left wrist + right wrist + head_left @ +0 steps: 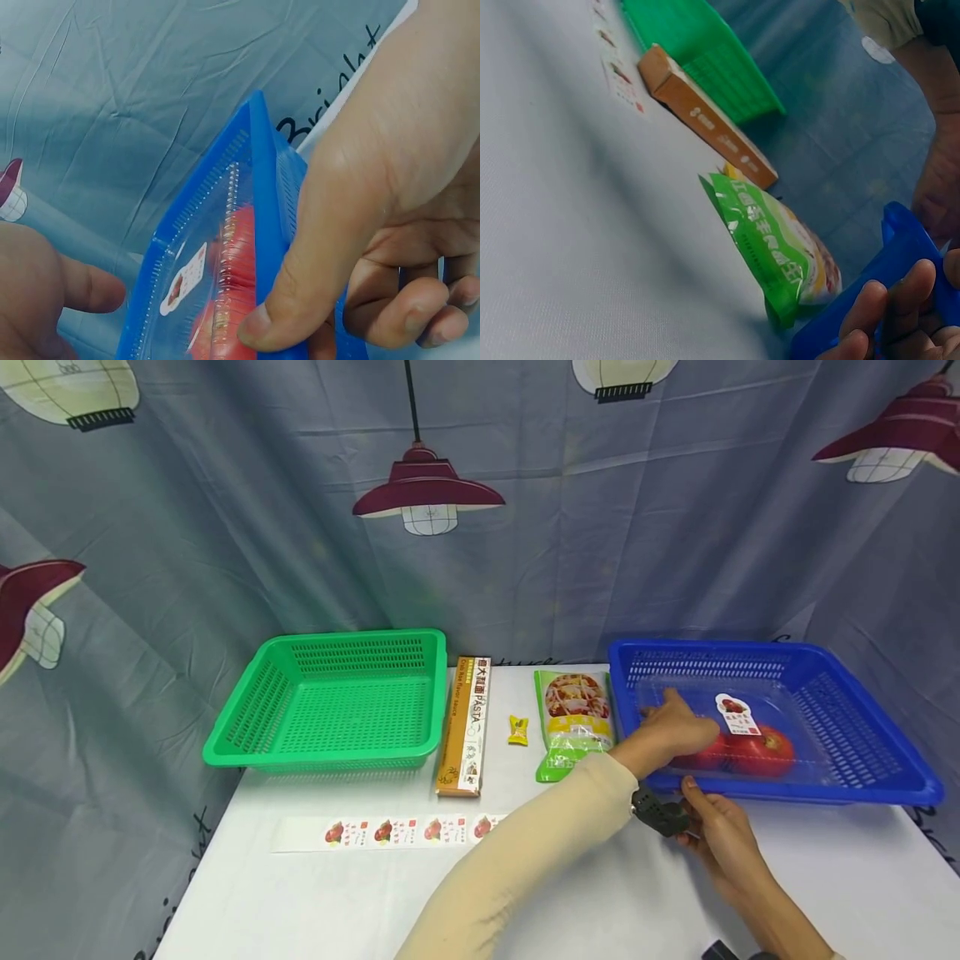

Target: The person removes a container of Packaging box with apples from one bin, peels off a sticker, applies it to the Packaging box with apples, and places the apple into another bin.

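Left hand reaches over the near rim of the blue basket and rests, fingers relaxed and extended, on the clear tomato pack, which lies inside the basket toward its near left part. Right hand grips the basket's near rim, thumb on the outer wall and fingers curled over the edge, as the left wrist view shows. Pack contains red tomatoes under a transparent lid bearing a white label. On the bench, left of the basket, lie a green food pouch, a small yellow sachet, a pasta box, a strip of stickers and an empty green basket. Judgement: steadying the basket with the right hand is sound; the left should press the thin lid only lightly, keeping the pack flat, to avoid crushing the fruit.
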A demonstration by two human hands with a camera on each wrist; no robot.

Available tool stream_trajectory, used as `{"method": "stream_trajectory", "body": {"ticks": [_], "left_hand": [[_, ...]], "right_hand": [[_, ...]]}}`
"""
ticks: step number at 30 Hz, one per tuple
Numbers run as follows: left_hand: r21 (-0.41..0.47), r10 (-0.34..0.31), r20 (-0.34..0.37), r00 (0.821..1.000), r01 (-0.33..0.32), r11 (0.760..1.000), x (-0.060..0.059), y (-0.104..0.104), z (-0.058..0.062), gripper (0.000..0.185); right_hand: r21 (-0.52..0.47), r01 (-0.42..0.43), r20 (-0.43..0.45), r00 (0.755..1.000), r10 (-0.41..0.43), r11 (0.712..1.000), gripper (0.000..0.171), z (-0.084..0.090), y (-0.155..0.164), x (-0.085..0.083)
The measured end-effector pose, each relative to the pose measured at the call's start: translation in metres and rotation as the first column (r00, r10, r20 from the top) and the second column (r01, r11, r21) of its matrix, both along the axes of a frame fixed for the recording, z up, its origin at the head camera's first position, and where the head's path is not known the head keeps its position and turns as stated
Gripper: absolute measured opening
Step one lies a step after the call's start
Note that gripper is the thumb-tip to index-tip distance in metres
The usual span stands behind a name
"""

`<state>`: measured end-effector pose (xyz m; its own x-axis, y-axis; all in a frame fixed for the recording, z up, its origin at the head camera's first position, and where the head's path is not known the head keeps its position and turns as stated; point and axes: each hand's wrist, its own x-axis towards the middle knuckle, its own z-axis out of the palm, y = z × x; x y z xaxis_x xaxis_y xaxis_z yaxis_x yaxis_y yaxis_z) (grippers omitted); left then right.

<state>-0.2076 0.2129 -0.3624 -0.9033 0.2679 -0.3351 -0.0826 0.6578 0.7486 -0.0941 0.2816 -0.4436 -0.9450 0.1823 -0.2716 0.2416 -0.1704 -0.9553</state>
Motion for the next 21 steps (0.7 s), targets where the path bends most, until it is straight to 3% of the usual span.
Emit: {"method": "stream_trajectory", "body": {"ticks": [7, 14, 21], "left_hand": [[0.04, -0.016, 0.031, 0.999, 0.015, 0.999, 0.0, -0.004, 0.002, 0.079], [0.096, -0.021, 0.014, 1.0, 0.02, 0.995, -0.002, -0.009, 0.006, 0.071], [0.197, -0.068, 0.002, 0.998, 0.066, 0.978, -0.005, -0.024, 0.014, 0.061]], "right_hand": [[-0.001, -0.008, -0.011, 1.0, 0.008, 1.0, 0.037, -0.001, 0.001, -0.001], [0.017, -0.03, -0.009, 1.0, 0.03, 0.999, 0.037, 0.001, 0.003, -0.002], [0.021, -0.096, 0.066, 0.993, 0.094, 0.995, 0.041, 0.005, 0.005, -0.006]]}}
